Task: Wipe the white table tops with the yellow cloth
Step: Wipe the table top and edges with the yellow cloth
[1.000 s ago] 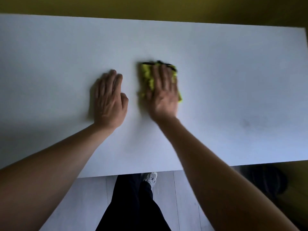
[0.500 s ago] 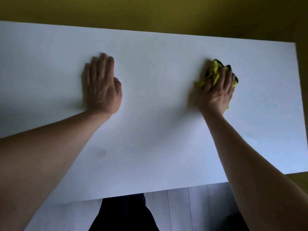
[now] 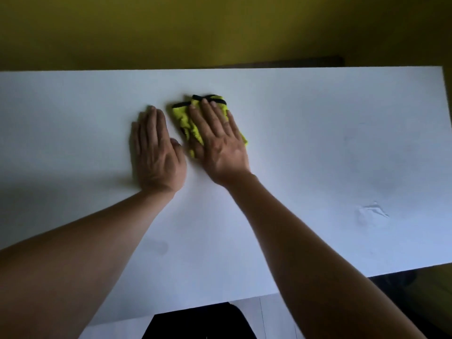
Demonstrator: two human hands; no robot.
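— Olive-yellow wall (image 3: pixel 220 30) ran behind the far edge of the white table top (image 3: pixel 330 148), and pale floor showed past its near edge. What was on the table top?

— Only the yellow cloth (image 3: pixel 182 118), bunched, with a black trim along its far side. It lay a little left of the table top's middle and nearer its far edge than its near one.

— Who held it?

— The right hand (image 3: pixel 220 145) lay flat over the cloth, fingers straight and spread, palm pressing down. It was not curled round the cloth; the cloth stuck out past the fingertips and on both sides of the hand.

— Why flat and not a fist?

— My guess: a flat palm spread the pressure over more cloth, so each pass would clean a wider strip.

— And the other hand?

— The left hand (image 3: pixel 156 157) rested palm down on the bare table top just left of the cloth, fingers straight and together, grasping nothing. Its thumb was close to the cloth's near corner; I could not tell whether they touched.

— Its purpose?

— Likely a prop, taking the person's weight while leaning over the table top.

— Anything left to wipe?

— A faint dark smudge (image 3: pixel 159 247) sat near the table top's near edge, below the left forearm, and a pale streaky mark (image 3: pixel 374 209) lay toward its right end. Both looked unwiped to me.
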